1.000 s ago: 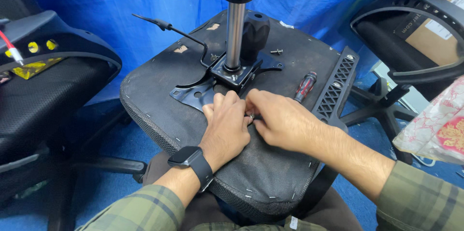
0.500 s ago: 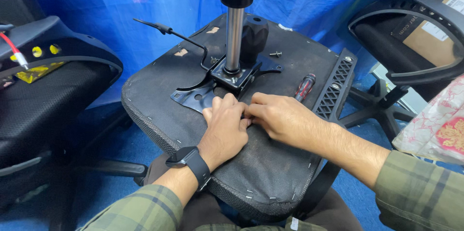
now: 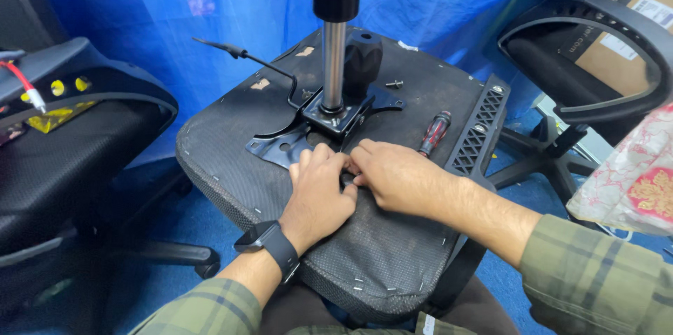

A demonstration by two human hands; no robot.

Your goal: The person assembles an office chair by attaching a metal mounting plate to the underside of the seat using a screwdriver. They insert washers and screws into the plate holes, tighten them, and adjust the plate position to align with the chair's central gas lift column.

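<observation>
An upturned black chair seat (image 3: 392,251) lies across my lap. A black metal mechanism plate (image 3: 277,144) with a chrome gas cylinder (image 3: 333,62) sits on it. My left hand (image 3: 315,198), with a black watch (image 3: 270,244) on the wrist, presses curled fingers on the plate's near arm. My right hand (image 3: 396,177) meets it fingertip to fingertip, pinched on something small that is hidden between the fingers.
A red-and-black screwdriver (image 3: 434,132) lies right of my hands, a loose screw (image 3: 394,84) farther back. A slotted plastic bracket (image 3: 480,132) lines the seat's right edge. Other chairs stand left (image 3: 70,139) and right (image 3: 589,19); a patterned bag (image 3: 631,181) lies at the right.
Both hands stay joined at the plate's near edge, shifted slightly left. A small metal piece seen between the fingertips a second ago is now covered.
</observation>
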